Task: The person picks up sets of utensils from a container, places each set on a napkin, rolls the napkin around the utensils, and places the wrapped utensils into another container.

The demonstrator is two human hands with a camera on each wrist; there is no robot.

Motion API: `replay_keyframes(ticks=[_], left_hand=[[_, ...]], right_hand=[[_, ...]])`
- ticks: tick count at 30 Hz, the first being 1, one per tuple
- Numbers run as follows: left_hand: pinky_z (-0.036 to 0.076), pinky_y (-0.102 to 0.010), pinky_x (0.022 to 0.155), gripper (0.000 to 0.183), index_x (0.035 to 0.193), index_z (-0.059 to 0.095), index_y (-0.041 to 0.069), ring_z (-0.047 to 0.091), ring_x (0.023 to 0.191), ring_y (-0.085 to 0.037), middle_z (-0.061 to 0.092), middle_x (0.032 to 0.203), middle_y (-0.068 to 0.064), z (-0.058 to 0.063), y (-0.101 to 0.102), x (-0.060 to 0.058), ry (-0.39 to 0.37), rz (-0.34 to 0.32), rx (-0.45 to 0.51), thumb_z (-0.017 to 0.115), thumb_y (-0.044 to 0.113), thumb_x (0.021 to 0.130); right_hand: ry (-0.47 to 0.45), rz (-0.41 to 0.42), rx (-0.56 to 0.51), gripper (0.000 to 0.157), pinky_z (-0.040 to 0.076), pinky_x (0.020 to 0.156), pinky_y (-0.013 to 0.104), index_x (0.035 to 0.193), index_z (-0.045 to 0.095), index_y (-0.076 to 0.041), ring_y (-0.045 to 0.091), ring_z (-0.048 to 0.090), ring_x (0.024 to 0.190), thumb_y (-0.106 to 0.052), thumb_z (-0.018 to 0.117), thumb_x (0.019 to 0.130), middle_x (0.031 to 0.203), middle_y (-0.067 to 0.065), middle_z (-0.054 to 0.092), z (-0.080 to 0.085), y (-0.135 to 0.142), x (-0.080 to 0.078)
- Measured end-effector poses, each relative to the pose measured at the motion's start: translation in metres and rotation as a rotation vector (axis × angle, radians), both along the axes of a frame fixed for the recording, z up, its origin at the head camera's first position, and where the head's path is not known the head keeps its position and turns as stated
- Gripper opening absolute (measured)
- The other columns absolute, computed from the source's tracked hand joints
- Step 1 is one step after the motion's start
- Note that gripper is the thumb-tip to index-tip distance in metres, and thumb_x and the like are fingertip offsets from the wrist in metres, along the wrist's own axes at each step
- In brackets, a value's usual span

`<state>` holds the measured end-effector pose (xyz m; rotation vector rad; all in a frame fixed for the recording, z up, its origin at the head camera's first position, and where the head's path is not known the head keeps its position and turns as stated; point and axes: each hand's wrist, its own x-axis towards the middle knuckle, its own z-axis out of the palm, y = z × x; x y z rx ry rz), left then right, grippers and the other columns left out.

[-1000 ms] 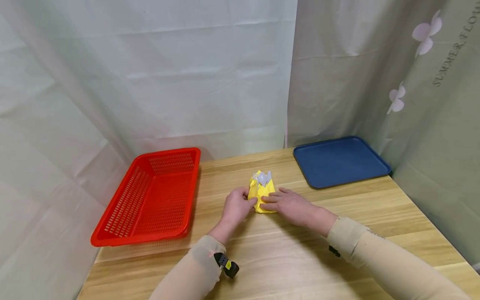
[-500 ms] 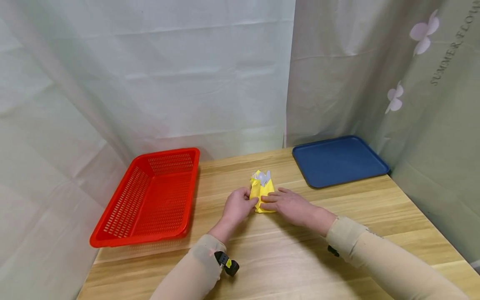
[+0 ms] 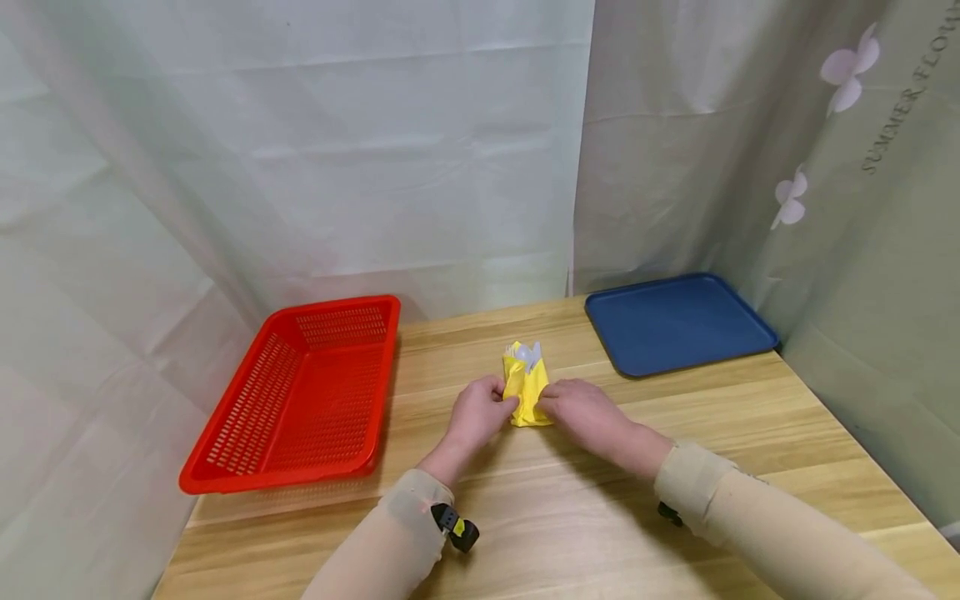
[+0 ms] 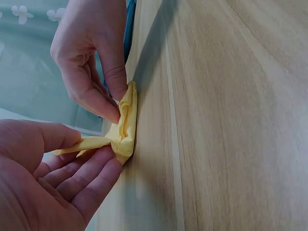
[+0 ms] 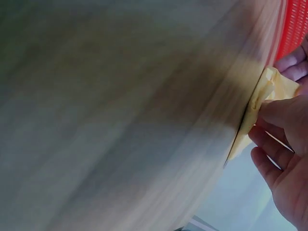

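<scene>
A yellow napkin point(image 3: 529, 388) lies folded into a small packet on the wooden table. From its far end stick out a pale plastic spoon point(image 3: 524, 355) and knife point(image 3: 537, 352), plus the tips of a fork, partly covered by the napkin. My left hand point(image 3: 480, 410) pinches a raised flap of the napkin at its left side, thumb above and fingers below. On the right side, my right hand point(image 3: 588, 412) has its fingers curled, with thumb and fingertips gripping the edge of the napkin point(image 4: 126, 120), close to the table.
A red perforated plastic basket point(image 3: 382, 392) stands at the left of the table point(image 3: 540, 533). The blue tray point(image 3: 678, 325) lies at the back right. Pale curtains point(image 3: 360, 167) hang behind and on both sides.
My right hand's fingers lay flat over the napkin and have since drawn back to its right edge and curled. My left hand has lifted the left flap further, covering more of the fork.
</scene>
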<state>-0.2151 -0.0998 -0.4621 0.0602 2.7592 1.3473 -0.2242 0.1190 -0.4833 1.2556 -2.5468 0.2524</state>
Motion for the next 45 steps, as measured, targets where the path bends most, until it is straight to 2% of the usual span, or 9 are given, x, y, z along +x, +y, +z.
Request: replay_keyframes(ticks=[4, 8, 13, 22, 29, 34, 39, 41, 45], left_hand=[[0.049, -0.026, 0.065, 0.014, 0.092, 0.072, 0.006, 0.059, 0.07, -0.013, 0.071, 0.08, 0.001, -0.001, 0.003, 0.001, 0.033, 0.001, -0.035, 0.082, 0.013, 0.1], [0.051, -0.028, 0.069, 0.012, 0.093, 0.074, 0.007, 0.06, 0.074, -0.013, 0.074, 0.084, 0.0, 0.002, 0.006, 0.004, 0.06, -0.001, -0.069, 0.082, 0.013, 0.099], [0.056, -0.032, 0.073, 0.009, 0.097, 0.078, 0.005, 0.063, 0.077, -0.014, 0.076, 0.088, -0.002, 0.004, 0.009, 0.007, 0.09, -0.036, -0.096, 0.082, 0.013, 0.099], [0.061, -0.039, 0.087, 0.007, 0.105, 0.082, 0.008, 0.071, 0.09, -0.015, 0.08, 0.098, -0.001, 0.001, 0.011, 0.017, 0.107, -0.105, -0.134, 0.081, 0.013, 0.101], [0.06, -0.047, 0.102, 0.027, 0.13, 0.079, 0.004, 0.073, 0.111, -0.022, 0.08, 0.125, -0.009, 0.004, 0.009, 0.025, 0.063, -0.226, -0.194, 0.078, 0.013, 0.104], [0.059, -0.047, 0.098, 0.035, 0.14, 0.075, 0.004, 0.068, 0.105, -0.023, 0.075, 0.136, -0.011, 0.005, 0.01, 0.029, 0.074, -0.281, -0.253, 0.075, 0.015, 0.106], [0.056, -0.05, 0.106, 0.036, 0.139, 0.074, 0.0, 0.071, 0.12, -0.03, 0.073, 0.141, -0.015, 0.005, 0.011, 0.033, 0.149, -0.349, -0.339, 0.074, 0.013, 0.105], [0.052, -0.052, 0.114, 0.036, 0.138, 0.074, 0.0, 0.067, 0.134, -0.032, 0.072, 0.144, -0.015, 0.004, 0.013, 0.035, 0.178, -0.374, -0.378, 0.074, 0.014, 0.105], [0.046, -0.055, 0.119, 0.038, 0.139, 0.074, 0.0, 0.061, 0.141, -0.034, 0.068, 0.149, -0.014, 0.001, 0.015, 0.038, 0.202, -0.405, -0.448, 0.074, 0.017, 0.105]], right_hand=[[0.019, 0.041, 0.052, 0.023, 0.061, 0.096, 0.044, 0.117, 0.084, -0.01, 0.024, 0.072, 0.104, 0.002, 0.08, 0.097, 0.112, 0.004, 0.077, 0.0, 0.006, 0.004], [0.001, 0.073, 0.121, 0.036, 0.057, 0.107, 0.049, 0.135, 0.079, -0.011, 0.027, 0.071, 0.118, -0.001, 0.075, 0.102, 0.128, 0.007, 0.076, 0.002, 0.014, 0.008], [-0.038, 0.086, 0.182, 0.042, 0.05, 0.116, 0.054, 0.145, 0.074, -0.014, 0.028, 0.067, 0.127, -0.001, 0.069, 0.105, 0.136, 0.007, 0.073, 0.003, 0.019, 0.009], [-0.113, 0.093, 0.182, 0.05, 0.044, 0.121, 0.058, 0.15, 0.071, -0.015, 0.029, 0.064, 0.138, 0.005, 0.066, 0.105, 0.147, 0.008, 0.069, 0.006, 0.024, 0.009], [-0.074, 0.127, 0.094, 0.044, 0.055, 0.109, 0.051, 0.145, 0.074, -0.014, 0.03, 0.066, 0.127, 0.003, 0.07, 0.104, 0.138, 0.011, 0.065, 0.003, 0.03, 0.011], [-0.097, 0.11, 0.115, 0.046, 0.053, 0.113, 0.051, 0.147, 0.071, -0.007, 0.032, 0.064, 0.134, 0.006, 0.069, 0.104, 0.145, 0.012, 0.065, 0.005, 0.033, 0.013], [-0.134, 0.134, 0.106, 0.045, 0.05, 0.116, 0.054, 0.148, 0.07, -0.006, 0.033, 0.062, 0.14, 0.004, 0.07, 0.104, 0.149, 0.011, 0.067, 0.01, 0.04, 0.016], [-0.123, 0.157, 0.085, 0.044, 0.051, 0.115, 0.054, 0.146, 0.072, -0.006, 0.033, 0.063, 0.139, 0.002, 0.073, 0.103, 0.147, 0.011, 0.07, 0.01, 0.044, 0.017], [-0.097, 0.184, 0.057, 0.04, 0.053, 0.112, 0.054, 0.142, 0.074, -0.005, 0.034, 0.066, 0.134, -0.001, 0.076, 0.102, 0.142, 0.011, 0.072, 0.008, 0.051, 0.017]])
